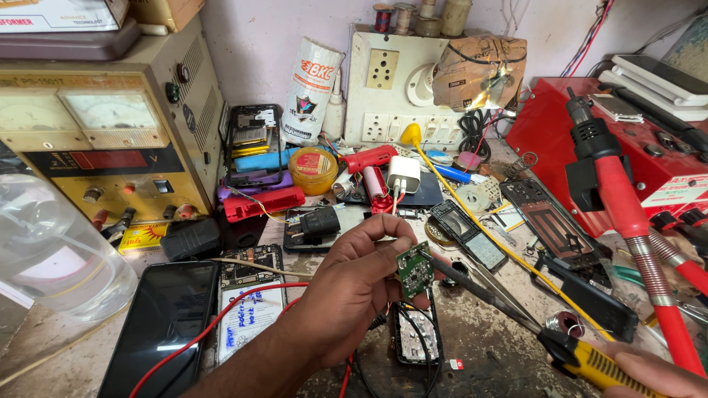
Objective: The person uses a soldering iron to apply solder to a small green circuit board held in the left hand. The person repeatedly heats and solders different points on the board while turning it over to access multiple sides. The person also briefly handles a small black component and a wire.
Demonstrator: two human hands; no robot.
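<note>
Right hand (653, 372) grips a yellow-handled soldering iron (509, 313), its tip angled up-left onto the small green circuit board (414, 270) pinched in the left hand (354, 284).

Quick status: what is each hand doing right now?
Left hand: closed, pinching a small green circuit board.
Right hand: mostly out of frame, gripping a yellow-handled soldering iron.

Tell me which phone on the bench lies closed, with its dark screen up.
The black smartphone at lower left, beside the left hand; the others lie opened, insides showing.
</note>
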